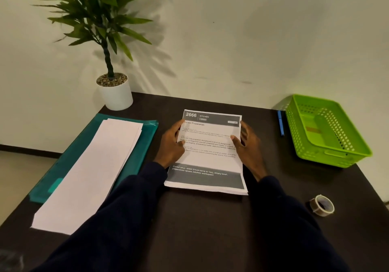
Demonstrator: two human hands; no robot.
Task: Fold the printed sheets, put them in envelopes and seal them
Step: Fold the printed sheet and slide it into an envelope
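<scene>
A stack of printed sheets (208, 162) with grey header and footer bands lies flat in the middle of the dark table. My left hand (171, 145) grips the stack's left edge, thumb on top of the page. My right hand (248, 145) holds the right edge the same way, thumb pressed on the text. To the left, a pile of long white envelopes (90, 172) rests on a teal plastic folder (145, 143). A roll of clear tape (322, 205) sits on the table at the front right.
A green perforated basket (336, 158) stands at the right edge, with a blue pen (280, 125) beside it. A potted plant in a white pot (116, 96) stands at the back left against the wall. The dark table (210, 229) stretches toward me.
</scene>
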